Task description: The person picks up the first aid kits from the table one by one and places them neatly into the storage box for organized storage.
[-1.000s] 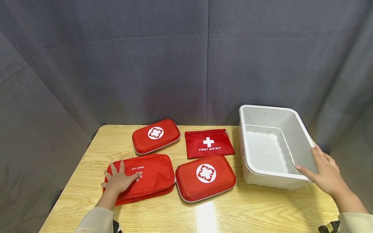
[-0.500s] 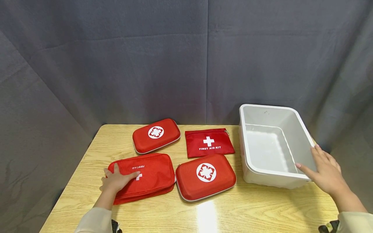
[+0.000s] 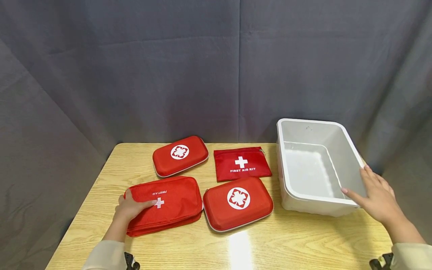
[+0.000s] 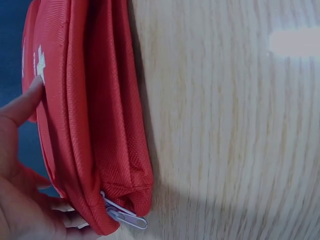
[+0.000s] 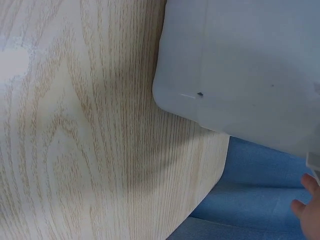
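In the head view a soft red first aid pouch (image 3: 177,200) lies at the table's left front, its lettering upside down. My left hand (image 3: 127,209) holds the pouch's left end, thumb on top beside the white cross and fingers around the edge. The left wrist view shows its side with folded layers and a zipper pull (image 4: 125,216). At the right stands a white plastic bin (image 3: 307,200). My right hand (image 3: 379,197) rests at the bin's near right corner, fingers extended outside the rim and thumb reaching over it. Only a few fingertips show in the right wrist view.
A hard red case (image 3: 219,215) lies just right of the pouch, and a smaller one (image 3: 162,161) behind it. A flat red first aid kit bag (image 3: 224,165) lies between them and the bin. Grey curtains (image 3: 168,75) hang behind the wooden table (image 3: 189,251).
My left hand has slid left from the pouch's top to its end, its fingers moving from spread on top to around the edge. The right hand and bin have stayed in place.
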The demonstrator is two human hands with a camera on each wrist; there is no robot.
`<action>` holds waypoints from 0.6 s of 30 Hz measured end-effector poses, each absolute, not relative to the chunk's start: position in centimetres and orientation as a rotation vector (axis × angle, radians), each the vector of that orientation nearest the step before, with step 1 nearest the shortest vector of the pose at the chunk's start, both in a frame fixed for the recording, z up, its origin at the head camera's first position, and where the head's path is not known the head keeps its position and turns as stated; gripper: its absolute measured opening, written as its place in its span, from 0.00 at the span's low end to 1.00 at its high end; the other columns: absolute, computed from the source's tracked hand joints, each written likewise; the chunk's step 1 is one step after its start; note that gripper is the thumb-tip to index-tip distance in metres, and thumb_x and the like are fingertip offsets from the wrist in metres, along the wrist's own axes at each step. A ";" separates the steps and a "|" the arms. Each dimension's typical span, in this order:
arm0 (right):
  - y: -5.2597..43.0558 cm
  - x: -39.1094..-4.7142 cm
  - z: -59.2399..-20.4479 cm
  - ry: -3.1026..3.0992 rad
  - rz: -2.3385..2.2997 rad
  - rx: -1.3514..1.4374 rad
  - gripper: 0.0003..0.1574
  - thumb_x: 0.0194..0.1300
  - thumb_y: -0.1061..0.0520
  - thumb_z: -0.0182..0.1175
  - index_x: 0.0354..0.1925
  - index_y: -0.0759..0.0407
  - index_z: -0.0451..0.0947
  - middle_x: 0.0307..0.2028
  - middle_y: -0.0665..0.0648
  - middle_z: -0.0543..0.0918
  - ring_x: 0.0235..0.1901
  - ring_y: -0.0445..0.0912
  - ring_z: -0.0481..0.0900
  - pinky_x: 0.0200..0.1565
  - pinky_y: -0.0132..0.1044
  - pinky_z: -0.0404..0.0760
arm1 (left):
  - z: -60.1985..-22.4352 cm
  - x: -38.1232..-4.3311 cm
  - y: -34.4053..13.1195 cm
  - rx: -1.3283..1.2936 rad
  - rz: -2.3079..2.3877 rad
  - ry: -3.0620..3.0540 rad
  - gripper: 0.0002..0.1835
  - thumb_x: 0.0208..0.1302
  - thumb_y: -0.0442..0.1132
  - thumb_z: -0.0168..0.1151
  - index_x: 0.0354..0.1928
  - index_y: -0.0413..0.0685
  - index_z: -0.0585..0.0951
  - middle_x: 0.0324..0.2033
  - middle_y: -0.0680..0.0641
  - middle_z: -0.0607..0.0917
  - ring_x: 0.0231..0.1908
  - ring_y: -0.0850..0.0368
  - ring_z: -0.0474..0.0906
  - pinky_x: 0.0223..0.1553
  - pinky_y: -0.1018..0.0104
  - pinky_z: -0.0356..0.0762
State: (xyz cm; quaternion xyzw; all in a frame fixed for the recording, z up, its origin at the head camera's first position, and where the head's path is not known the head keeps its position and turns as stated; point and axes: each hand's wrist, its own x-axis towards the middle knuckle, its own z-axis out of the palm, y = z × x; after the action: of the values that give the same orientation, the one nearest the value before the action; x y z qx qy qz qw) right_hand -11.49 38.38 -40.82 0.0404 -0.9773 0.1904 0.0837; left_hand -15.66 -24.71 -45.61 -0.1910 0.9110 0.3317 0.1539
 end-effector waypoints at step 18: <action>38.3 -11.4 -40.8 -2.890 0.588 0.107 0.52 0.57 0.45 0.53 0.62 0.74 0.37 0.64 0.66 0.36 0.58 0.69 0.38 0.52 0.63 0.36 | -46.6 -16.5 -26.7 -0.607 1.070 2.592 0.56 0.39 0.57 0.66 0.57 0.24 0.48 0.47 0.27 0.61 0.43 0.35 0.60 0.41 0.49 0.66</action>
State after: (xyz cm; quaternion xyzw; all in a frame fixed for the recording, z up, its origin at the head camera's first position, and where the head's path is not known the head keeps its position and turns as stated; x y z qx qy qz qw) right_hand -11.40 38.26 -40.82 0.0361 -0.9748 0.1985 0.0952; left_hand -16.54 -26.69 -46.64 -0.2096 0.8950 0.3695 0.1360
